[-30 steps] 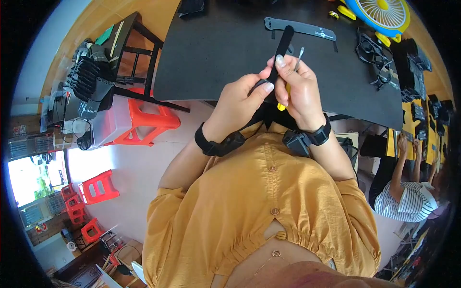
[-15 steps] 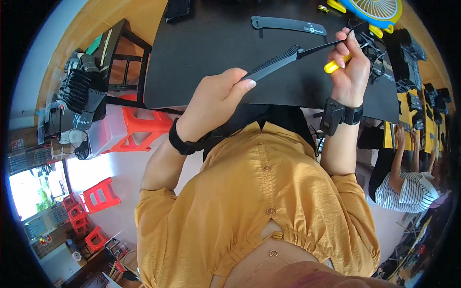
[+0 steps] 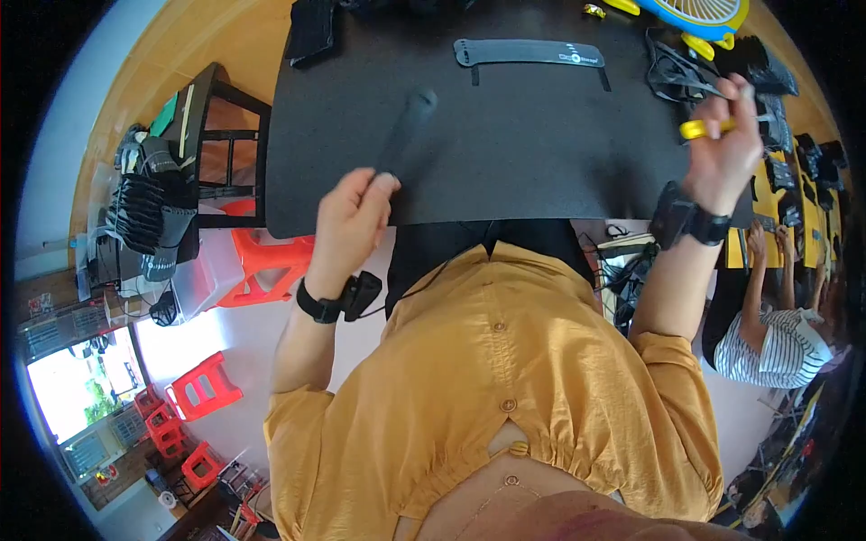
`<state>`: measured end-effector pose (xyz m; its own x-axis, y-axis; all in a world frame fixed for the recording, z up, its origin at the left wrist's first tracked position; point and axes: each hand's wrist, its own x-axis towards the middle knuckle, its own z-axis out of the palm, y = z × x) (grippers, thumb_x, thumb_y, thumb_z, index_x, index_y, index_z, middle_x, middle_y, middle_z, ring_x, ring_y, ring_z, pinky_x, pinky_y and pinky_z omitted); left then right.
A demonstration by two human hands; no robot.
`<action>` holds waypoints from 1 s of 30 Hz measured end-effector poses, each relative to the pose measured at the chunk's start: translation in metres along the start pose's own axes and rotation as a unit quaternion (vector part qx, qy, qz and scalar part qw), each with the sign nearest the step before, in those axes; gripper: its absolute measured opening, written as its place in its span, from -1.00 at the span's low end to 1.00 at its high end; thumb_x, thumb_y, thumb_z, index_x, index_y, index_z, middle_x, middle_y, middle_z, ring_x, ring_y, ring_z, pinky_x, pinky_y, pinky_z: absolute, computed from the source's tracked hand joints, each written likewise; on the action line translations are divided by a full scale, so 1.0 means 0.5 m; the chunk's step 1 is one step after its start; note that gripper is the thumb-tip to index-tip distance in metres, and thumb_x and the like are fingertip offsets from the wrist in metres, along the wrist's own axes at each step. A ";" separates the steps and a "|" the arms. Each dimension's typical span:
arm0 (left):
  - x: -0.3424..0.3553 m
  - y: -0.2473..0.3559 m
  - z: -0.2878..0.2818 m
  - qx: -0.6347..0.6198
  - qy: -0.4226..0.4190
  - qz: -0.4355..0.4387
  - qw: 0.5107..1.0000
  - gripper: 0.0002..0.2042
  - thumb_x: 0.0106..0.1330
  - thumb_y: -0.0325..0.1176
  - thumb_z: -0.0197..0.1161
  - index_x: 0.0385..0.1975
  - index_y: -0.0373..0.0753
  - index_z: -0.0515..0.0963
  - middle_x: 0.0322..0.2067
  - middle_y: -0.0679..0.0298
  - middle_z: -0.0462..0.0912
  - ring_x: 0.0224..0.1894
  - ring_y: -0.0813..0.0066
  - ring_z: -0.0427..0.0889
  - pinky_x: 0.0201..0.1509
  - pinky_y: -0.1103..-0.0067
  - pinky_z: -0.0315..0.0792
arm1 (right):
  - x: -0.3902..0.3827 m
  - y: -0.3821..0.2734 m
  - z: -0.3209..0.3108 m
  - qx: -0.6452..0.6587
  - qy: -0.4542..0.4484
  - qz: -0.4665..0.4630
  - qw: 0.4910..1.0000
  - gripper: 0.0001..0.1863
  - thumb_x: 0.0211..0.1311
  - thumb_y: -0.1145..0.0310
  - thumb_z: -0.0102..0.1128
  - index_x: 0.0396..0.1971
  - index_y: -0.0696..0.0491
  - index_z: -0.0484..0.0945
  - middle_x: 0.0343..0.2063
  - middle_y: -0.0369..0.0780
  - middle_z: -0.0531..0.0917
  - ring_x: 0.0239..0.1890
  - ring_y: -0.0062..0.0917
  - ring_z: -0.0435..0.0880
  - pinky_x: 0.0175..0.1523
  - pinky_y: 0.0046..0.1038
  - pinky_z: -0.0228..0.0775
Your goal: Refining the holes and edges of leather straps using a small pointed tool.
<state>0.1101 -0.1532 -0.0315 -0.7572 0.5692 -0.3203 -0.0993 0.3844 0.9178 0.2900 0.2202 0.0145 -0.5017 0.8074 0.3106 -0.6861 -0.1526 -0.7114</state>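
My left hand (image 3: 354, 216) is closed round the near end of a dark grey strap bundle (image 3: 410, 126), blurred and tilted up over the table. My right hand (image 3: 724, 153), raised at the table's right side, has its fingers curled round a yellow-handled tool (image 3: 695, 130); a thin shaft seems to stick out past the hand. Its thumb and forefinger are pinched near some dark straps, and whether they grip one I cannot tell. A flat grey strap (image 3: 532, 52) with black tabs lies on the dark table (image 3: 505, 162), away from both hands.
A blue and yellow fan (image 3: 699, 18) stands at the far right, beside tangled black straps (image 3: 672, 72). A black folded piece (image 3: 312, 32) lies far left. Red stools (image 3: 203, 386) and a side table with stacked straps (image 3: 140, 212) are left. Another person (image 3: 771, 347) works at right.
My hands have drawn apart: the right moved right and the left moved left and nearer. The black strip stretched between the bundle and my right hand no longer spans them.
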 end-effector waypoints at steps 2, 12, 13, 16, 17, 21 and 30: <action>0.021 0.028 -0.003 -0.010 0.008 0.018 1.000 -0.80 0.43 -0.30 0.15 -0.20 -0.32 0.55 -0.58 0.37 0.51 -0.66 0.71 0.40 -0.62 0.71 0.28 | -0.035 0.041 0.033 -0.033 -0.048 0.031 0.998 -0.72 0.49 0.17 -0.03 -0.14 0.11 0.46 -0.41 -0.29 0.56 -0.61 -0.72 0.30 -0.54 -0.70 0.11; 0.061 0.096 0.013 0.292 0.047 0.340 0.893 -0.54 0.33 -0.17 0.25 0.14 -0.31 0.46 0.07 0.03 0.57 0.10 0.16 0.57 0.17 0.39 0.43 | -0.157 0.122 0.124 -0.082 -0.154 0.167 0.970 -0.75 0.44 0.22 0.09 -0.10 0.10 0.50 -0.43 -0.30 0.56 -0.62 -0.76 0.45 -0.58 -0.74 0.19; 0.054 0.100 0.031 0.224 -0.043 0.282 0.932 -0.56 0.36 -0.24 0.23 0.18 -0.29 0.43 0.10 0.07 0.55 0.14 0.30 0.53 0.19 0.45 0.40 | -0.165 0.128 0.131 -0.070 -0.171 0.179 0.966 -0.75 0.44 0.23 0.09 -0.10 0.10 0.50 -0.43 -0.29 0.56 -0.62 -0.75 0.45 -0.58 -0.73 0.19; 0.050 0.101 0.091 0.013 -0.235 0.137 0.962 -0.56 0.39 -0.33 0.21 0.24 -0.27 0.39 0.06 0.13 0.58 0.13 0.49 0.53 0.18 0.54 0.41 | -0.182 0.145 0.139 -0.026 -0.194 0.213 0.957 -0.74 0.45 0.23 0.08 -0.07 0.11 0.48 -0.40 -0.26 0.58 -0.61 -0.74 0.46 -0.58 -0.74 0.17; 0.054 0.118 0.101 0.066 -0.238 0.114 0.962 -0.65 0.37 -0.35 0.24 0.11 -0.29 0.47 -0.18 0.22 0.66 -0.16 0.56 0.63 -0.08 0.64 0.50 | -0.182 0.146 0.137 -0.022 -0.193 0.219 0.956 -0.73 0.45 0.23 0.07 -0.07 0.12 0.48 -0.39 -0.25 0.58 -0.61 -0.74 0.46 -0.59 -0.74 0.16; 0.075 0.134 0.101 0.056 -0.267 0.025 0.962 -0.78 0.35 -0.35 0.26 -0.08 -0.29 0.54 -0.44 0.37 0.61 -0.47 0.69 0.54 -0.39 0.71 0.43 | -0.169 0.137 0.124 -0.097 -0.131 0.222 0.961 -0.72 0.45 0.20 0.07 -0.12 0.13 0.54 -0.38 -0.25 0.60 -0.62 -0.76 0.45 -0.60 -0.76 0.13; 0.135 0.175 0.068 0.086 -0.252 0.064 0.962 -0.85 0.44 -0.32 0.14 -0.19 -0.26 0.56 -0.51 0.46 0.54 -0.60 0.80 0.40 -0.54 0.77 0.27 | -0.095 0.105 0.042 -0.176 -0.077 0.238 0.952 -0.79 0.30 0.36 0.27 -0.12 0.05 0.52 -0.49 -0.37 0.57 -0.76 -0.87 0.24 -0.69 -0.77 -0.01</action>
<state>0.0721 -0.0563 0.0193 -0.3418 0.8833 -0.3207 0.1145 0.3779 0.9187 0.2669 0.1618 -0.0243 -0.8015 0.5973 -0.0293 -0.1569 -0.2573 -0.9535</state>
